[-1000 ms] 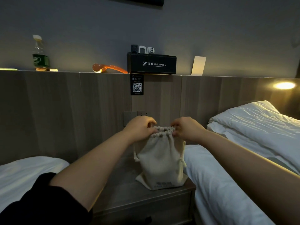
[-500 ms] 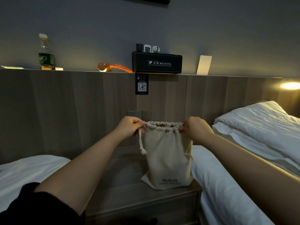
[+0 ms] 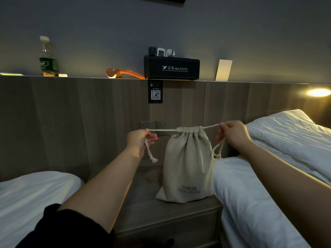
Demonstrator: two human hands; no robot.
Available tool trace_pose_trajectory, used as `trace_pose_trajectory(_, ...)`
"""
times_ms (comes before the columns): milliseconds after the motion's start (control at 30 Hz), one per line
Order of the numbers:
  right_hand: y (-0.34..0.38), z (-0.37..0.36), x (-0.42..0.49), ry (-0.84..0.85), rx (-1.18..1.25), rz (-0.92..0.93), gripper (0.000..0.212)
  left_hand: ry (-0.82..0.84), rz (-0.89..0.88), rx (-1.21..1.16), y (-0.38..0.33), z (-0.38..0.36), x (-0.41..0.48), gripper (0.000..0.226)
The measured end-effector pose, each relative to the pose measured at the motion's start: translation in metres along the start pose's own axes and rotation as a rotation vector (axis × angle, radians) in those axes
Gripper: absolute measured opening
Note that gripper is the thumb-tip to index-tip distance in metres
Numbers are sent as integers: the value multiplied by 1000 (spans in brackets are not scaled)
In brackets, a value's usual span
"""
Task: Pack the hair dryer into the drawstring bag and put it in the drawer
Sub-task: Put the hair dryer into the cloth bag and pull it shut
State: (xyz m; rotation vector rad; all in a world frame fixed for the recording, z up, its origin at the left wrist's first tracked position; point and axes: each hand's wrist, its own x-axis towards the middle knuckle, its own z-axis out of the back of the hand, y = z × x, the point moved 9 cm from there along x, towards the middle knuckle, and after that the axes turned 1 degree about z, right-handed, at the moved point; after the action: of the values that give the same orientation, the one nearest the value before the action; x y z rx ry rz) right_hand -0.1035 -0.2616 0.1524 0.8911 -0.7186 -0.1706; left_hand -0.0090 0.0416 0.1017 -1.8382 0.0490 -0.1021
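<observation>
A beige drawstring bag (image 3: 187, 165) stands upright on the wooden nightstand (image 3: 143, 212) between two beds, its mouth gathered tight. The hair dryer is hidden; the bag bulges as if full. My left hand (image 3: 138, 140) grips the left cord, stretched taut sideways, its knotted end dangling below. My right hand (image 3: 232, 134) grips the right cord, whose loop hangs down beside the bag. The nightstand's drawer front (image 3: 168, 231) shows below, closed.
White beds lie at the left (image 3: 32, 199) and right (image 3: 268, 176). On the headboard ledge stand a bottle (image 3: 48, 58), an orange object (image 3: 123, 73), a black hotel box (image 3: 172, 68) and a white card (image 3: 223, 70). Wall switches (image 3: 155, 125) sit behind the bag.
My hands have moved apart from the bag's mouth, pulling both cords outward. The mouth, wide half a second ago, is now cinched shut.
</observation>
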Motion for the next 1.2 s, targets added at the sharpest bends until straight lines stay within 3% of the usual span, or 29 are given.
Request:
trace_pose_trajectory(100, -7, 15, -2, -151, -58, -45, 39, -70, 36, -31, 11, 11, 6, 37)
trace_pose_trajectory(200, -12, 7, -7, -159, 203, -145, 37, -93, 35, 108, 19, 8, 9, 35)
trace_pose_trajectory(267, -9, 0, -10, -97, 423, -199, 36, -124, -37, 311, 14, 9, 5, 31)
trace_pose_trajectory(400, 10, -10, -17, 15, 732, -261, 34, -163, -350, 1003, -12, -17, -15, 23)
trace_pose_trajectory(567, 21, -22, -19, 92, 784, -296, 34, 253, -603, 1078, -11, -101, -48, 43)
trace_pose_trajectory(667, 23, -24, -21, 105, 767, -277, 33, 305, -686, 1205, -1, -126, -67, 39)
trace_pose_trajectory(800, 24, -17, -20, 92, 648, -207, 32, 258, -678, 1114, 2, -128, -67, 31)
trace_pose_trajectory(933, 24, 15, -12, -85, 45, 22, 26, 225, -677, 1070, -2, -119, -63, 36)
trace_pose_trajectory(1100, 34, -21, -29, 344, -290, 176, 28, 159, -655, 1037, -8, -109, -57, 38)
trace_pose_trajectory(1200, 36, -25, -36, 349, -486, 267, 29, 167, -623, 985, -8, -103, -51, 34)
